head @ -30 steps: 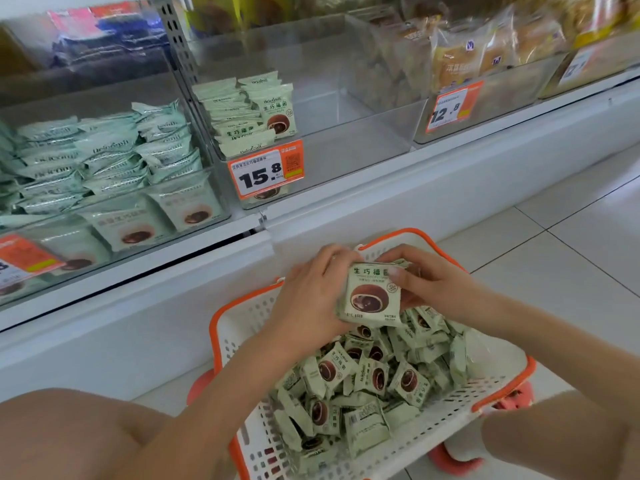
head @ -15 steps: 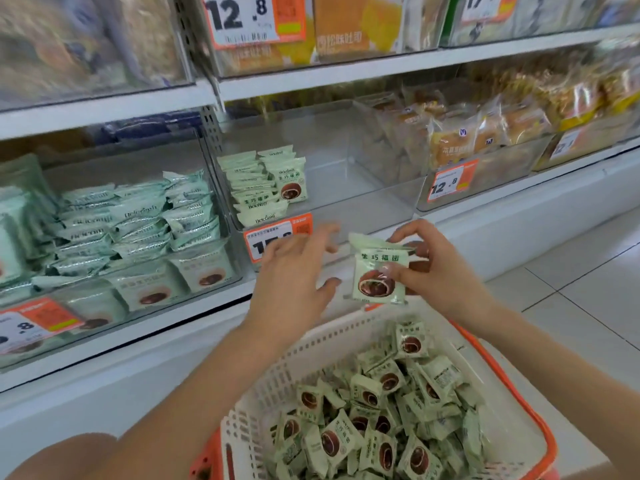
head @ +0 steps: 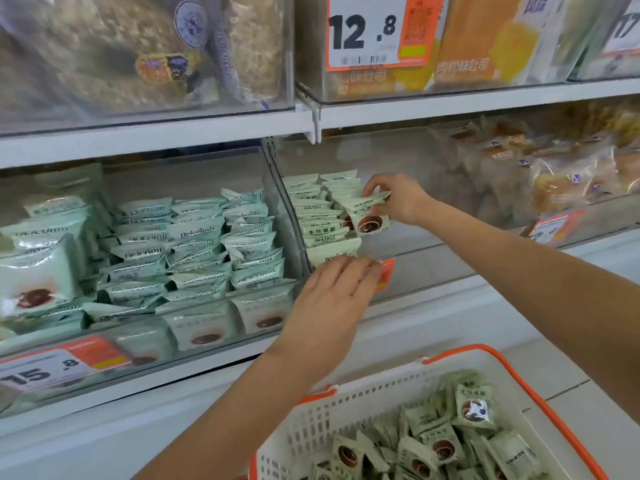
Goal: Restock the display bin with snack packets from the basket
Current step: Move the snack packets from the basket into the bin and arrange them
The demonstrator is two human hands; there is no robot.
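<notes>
My right hand pinches a pale green snack packet with a brown round picture and holds it against the right side of the stacked packets inside the clear display bin. My left hand reaches with straight fingers to the bin's front wall, fingertips over the orange price tag. The white basket with an orange rim stands at the lower right and holds several loose green packets.
A neighbouring bin on the left is full of similar mint-green packets. Bread bags fill the bin to the right. The upper shelf carries more bins and a 12.8 price label. Tiled floor lies at the right.
The packet has gone from above the basket up into the display bin in my right hand. My left hand let go of it and moved to the bin's front. The view tilted upward.
</notes>
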